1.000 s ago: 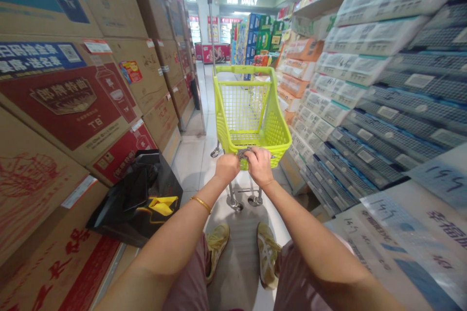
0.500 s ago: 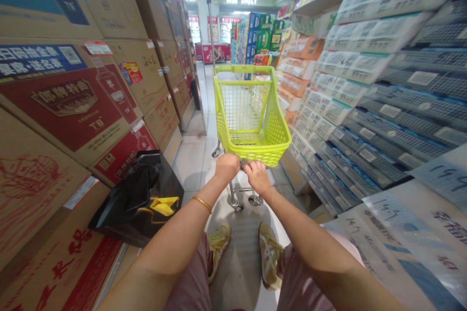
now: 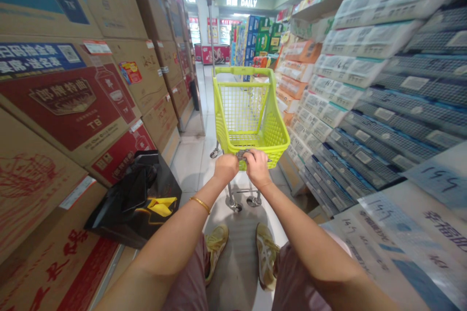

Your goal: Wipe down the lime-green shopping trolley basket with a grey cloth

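Observation:
A lime-green shopping cart (image 3: 280, 143) stands straight in front of me, its basket holding nothing that I can see. My left hand (image 3: 226, 167) is closed in a fist around the left part of the cart's grey handle (image 3: 243, 155). Just to its right, my right hand (image 3: 258, 167) is curled over the same handle, thumb side toward the left hand. Between the two hands a short grey stretch of the handle shows. The palms and most fingertips are hidden.
Stacked cartons (image 3: 65, 107) line the left side, with a black bag (image 3: 146, 204) on a low ledge beside them. Packaged tissue (image 3: 350, 73) is piled along the right. A thin metal pole (image 3: 210, 34) rises behind the cart; a tiled aisle (image 3: 188, 160) runs ahead.
My right hand has shifted slightly upward on the handle, and more of the grey part shows between the hands. The cart and my feet appear almost unmoved.

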`<control>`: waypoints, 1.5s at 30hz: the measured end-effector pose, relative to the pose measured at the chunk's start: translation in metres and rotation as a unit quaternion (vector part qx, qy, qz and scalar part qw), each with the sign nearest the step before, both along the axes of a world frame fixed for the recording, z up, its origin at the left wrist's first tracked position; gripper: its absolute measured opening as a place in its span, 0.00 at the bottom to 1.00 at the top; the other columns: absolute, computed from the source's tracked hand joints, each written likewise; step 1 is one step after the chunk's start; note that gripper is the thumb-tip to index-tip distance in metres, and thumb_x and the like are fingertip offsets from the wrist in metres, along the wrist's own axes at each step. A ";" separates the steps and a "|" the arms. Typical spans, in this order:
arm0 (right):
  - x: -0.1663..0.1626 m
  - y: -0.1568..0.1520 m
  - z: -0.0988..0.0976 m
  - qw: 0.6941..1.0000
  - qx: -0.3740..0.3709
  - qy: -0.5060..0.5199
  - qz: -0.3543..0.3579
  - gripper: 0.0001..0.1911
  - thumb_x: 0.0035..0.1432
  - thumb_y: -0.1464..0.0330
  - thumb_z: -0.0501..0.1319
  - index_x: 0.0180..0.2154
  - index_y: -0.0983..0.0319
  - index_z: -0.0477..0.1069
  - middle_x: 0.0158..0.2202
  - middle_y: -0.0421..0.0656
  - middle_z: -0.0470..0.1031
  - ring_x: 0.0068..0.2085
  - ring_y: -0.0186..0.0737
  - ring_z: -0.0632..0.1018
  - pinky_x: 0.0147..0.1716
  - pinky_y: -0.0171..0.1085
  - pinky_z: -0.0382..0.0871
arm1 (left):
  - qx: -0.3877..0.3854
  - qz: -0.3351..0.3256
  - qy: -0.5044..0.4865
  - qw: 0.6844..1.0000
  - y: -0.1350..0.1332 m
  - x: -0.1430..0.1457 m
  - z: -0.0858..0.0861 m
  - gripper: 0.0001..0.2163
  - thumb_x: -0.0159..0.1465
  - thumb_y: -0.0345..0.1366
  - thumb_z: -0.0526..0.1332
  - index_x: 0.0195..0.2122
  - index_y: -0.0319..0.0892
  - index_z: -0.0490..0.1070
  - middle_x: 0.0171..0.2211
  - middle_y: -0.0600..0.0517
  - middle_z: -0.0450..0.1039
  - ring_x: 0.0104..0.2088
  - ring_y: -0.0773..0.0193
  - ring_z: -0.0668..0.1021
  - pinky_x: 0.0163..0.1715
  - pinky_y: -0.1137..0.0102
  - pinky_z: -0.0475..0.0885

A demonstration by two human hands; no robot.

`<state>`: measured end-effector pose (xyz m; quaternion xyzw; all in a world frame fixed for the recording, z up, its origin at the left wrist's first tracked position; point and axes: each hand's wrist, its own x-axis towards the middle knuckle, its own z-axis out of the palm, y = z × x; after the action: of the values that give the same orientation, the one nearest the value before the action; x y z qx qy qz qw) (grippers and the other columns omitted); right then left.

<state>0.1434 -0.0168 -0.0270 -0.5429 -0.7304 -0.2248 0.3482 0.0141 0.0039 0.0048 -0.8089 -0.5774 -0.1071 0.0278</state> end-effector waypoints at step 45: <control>0.003 -0.008 -0.031 0.988 -0.113 -0.107 0.011 0.11 0.59 0.72 0.50 0.38 0.60 0.70 0.41 0.47 0.69 0.39 0.42 0.63 0.37 0.39 0.53 | 0.006 -0.015 0.012 1.000 0.000 -0.002 0.004 0.15 0.62 0.34 0.47 0.34 0.36 0.74 0.35 0.41 0.75 0.37 0.56 0.77 0.36 0.67 0.71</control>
<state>0.1465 -0.0245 -0.0581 -0.5438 -0.7898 -0.1941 0.2070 0.0118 0.0038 0.0087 -0.8188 -0.5639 -0.1009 0.0381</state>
